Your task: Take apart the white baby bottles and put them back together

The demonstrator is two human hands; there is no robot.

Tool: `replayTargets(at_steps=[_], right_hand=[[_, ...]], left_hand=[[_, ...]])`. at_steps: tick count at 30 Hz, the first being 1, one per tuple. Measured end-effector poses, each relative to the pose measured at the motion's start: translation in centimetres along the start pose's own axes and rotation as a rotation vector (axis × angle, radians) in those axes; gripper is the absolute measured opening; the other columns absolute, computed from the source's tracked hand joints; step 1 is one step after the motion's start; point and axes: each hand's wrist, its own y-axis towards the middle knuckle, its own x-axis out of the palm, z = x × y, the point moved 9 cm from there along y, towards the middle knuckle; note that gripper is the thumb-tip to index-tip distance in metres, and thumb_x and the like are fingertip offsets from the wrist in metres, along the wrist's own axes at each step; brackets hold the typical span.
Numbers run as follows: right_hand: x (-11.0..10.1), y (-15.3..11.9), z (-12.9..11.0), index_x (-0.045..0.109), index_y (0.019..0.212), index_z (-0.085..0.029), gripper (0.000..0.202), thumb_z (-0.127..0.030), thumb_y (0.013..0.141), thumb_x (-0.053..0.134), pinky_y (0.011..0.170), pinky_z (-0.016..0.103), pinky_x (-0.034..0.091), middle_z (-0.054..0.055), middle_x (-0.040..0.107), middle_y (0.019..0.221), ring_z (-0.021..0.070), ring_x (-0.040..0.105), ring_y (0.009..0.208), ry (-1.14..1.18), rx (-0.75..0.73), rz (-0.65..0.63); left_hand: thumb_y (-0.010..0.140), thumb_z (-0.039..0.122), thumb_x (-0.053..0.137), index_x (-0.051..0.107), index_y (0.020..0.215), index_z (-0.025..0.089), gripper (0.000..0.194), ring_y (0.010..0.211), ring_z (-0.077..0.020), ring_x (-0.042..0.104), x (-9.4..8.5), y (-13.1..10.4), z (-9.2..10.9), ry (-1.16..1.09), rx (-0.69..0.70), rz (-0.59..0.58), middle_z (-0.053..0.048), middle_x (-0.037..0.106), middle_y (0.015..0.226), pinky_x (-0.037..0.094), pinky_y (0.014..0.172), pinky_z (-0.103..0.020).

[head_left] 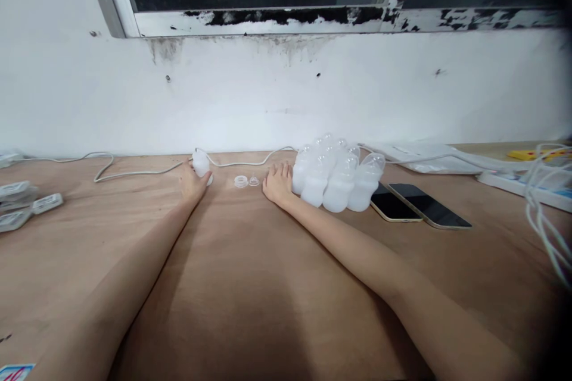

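Toward the back of the table, my left hand (pixel 193 181) is closed around a small white baby bottle (pixel 201 162), thumb at its near side. To the right of it lie a translucent ring (pixel 241 181) and a small clear teat (pixel 254 181), close beside each other. My right hand (pixel 279 183) rests on the tabletop with its fingers stretched forward, and nothing shows in it. Just right of its fingers stands a tight cluster of similar frosted bottles (pixel 337 181) with clear domed caps.
Two phones (pixel 429 205) lie right of the bottles. Behind them are a clear plastic bag (pixel 420 155), a power strip (pixel 504 183) and looped white cables (pixel 536 208). A thin white cord (pixel 138 172) runs along the wall. Small white packs (pixel 18 202) lie far left.
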Motion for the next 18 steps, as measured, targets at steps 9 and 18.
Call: replayTargets(at_steps=[9,18], right_hand=[[-2.6,0.4,-1.3,0.034,0.121,0.006,0.058,-0.022,0.072,0.045,0.098,0.049,-0.001,0.027,0.027,0.129,0.0358,0.006,0.124,-0.129,-0.051,0.018],[-13.4,3.6,3.3,0.055,0.099,0.0,0.037,-0.015,0.065,0.058,0.08,0.059,0.023,0.025,0.045,0.109,0.0416,0.034,0.108,-0.082,0.118,0.061]], left_hand=[[0.061,0.029,0.061,0.033,0.117,0.012,0.065,0.094,-0.0273,0.053,0.2,0.0,0.0,-0.033,-0.001,-0.011,-0.013,0.053,0.104,0.039,0.08,-0.039],[0.06,0.031,0.061,0.032,0.118,0.011,0.068,0.11,-0.0306,0.038,-1.2,-0.6,1.5,-0.004,0.042,0.085,-0.016,0.043,0.115,0.029,0.092,-0.044]])
